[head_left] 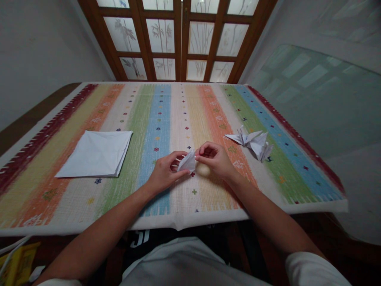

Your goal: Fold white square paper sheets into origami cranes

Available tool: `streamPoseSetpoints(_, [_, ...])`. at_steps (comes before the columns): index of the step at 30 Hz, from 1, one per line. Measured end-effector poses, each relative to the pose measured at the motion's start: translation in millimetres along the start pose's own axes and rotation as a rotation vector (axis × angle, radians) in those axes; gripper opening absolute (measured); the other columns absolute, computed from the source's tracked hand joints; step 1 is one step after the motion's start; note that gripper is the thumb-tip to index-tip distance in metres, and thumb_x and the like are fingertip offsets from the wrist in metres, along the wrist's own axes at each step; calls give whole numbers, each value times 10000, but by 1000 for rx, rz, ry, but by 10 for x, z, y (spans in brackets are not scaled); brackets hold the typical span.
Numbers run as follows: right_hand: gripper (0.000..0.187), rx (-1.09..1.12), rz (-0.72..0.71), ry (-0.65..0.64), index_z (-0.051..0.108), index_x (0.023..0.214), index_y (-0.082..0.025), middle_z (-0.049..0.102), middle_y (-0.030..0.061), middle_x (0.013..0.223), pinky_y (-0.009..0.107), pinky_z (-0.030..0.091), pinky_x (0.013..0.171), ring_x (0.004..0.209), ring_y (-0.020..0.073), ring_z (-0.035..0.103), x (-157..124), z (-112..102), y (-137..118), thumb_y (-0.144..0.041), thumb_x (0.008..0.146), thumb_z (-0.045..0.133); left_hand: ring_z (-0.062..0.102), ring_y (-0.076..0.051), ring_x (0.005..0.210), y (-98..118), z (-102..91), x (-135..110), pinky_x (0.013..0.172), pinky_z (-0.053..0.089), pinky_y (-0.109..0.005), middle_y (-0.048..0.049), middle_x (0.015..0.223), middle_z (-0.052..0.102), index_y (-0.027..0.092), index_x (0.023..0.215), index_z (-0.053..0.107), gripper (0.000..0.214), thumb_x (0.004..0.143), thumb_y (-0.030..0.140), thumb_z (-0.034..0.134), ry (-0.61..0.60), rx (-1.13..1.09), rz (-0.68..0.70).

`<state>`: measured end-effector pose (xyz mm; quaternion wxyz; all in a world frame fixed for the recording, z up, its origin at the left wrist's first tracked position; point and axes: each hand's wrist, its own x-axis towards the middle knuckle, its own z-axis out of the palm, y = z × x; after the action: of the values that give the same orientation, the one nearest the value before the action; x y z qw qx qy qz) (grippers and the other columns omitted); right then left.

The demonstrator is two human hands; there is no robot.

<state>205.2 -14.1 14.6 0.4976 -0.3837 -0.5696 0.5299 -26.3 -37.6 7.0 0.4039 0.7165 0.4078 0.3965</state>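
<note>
A small folded piece of white paper (187, 162) is held just above the striped tablecloth (208, 115), near the table's front middle. My left hand (164, 171) pinches its left side with thumb and fingers closed. My right hand (214, 158) pinches its right edge at the top, fingers curled. Both hands meet at the paper.
A stack of flat white paper sheets (97, 153) lies to the left. Folded white paper cranes (253, 142) sit to the right of my right hand. A wooden door with frosted panes (178, 39) stands behind the table. The table's front edge (178, 222) is close to my body.
</note>
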Motion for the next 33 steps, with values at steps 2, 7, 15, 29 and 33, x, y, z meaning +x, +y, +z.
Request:
streamPoseSetpoints(2, [550,18,8,-13,565,736,-241,748,17,823,326,596,763,755,163,683,-1,1,-1,-563,704,1011,794,-166,839,3,-1,-1,696,662,-253,-50,1136,816,245,1278,745,468,844,275,917,-5,-2,0])
streamPoseSetpoints(7, [634,-1,9,-40,441,689,-251,721,13,784,312,552,703,716,155,636,-7,-9,20,-545,710,1002,791,-171,849,5,-2,-7,706,666,-266,-51,1126,814,247,1284,745,470,850,304,916,-21,4,-1])
streamPoseSetpoints(15, [528,-58,-61,-1,540,754,-248,720,22,850,344,604,771,786,177,671,-17,6,23,-547,765,975,764,-175,867,17,-3,-5,683,631,-248,-35,1070,796,253,1260,732,462,833,282,905,-1,16,12])
streamPoseSetpoints(29, [459,17,1,-139,620,937,-258,670,-13,823,295,597,620,663,156,663,-122,186,47,-640,887,870,636,-192,889,34,-24,14,717,559,-277,-26,980,682,228,974,629,256,881,333,843,68,191,131])
streamPoseSetpoints(33, [417,-39,-67,-95,626,888,-244,658,4,874,301,610,712,779,167,677,-99,148,30,-592,912,854,660,-186,907,67,-18,3,747,613,-284,-40,1002,682,220,976,638,256,1016,456,728,27,80,152])
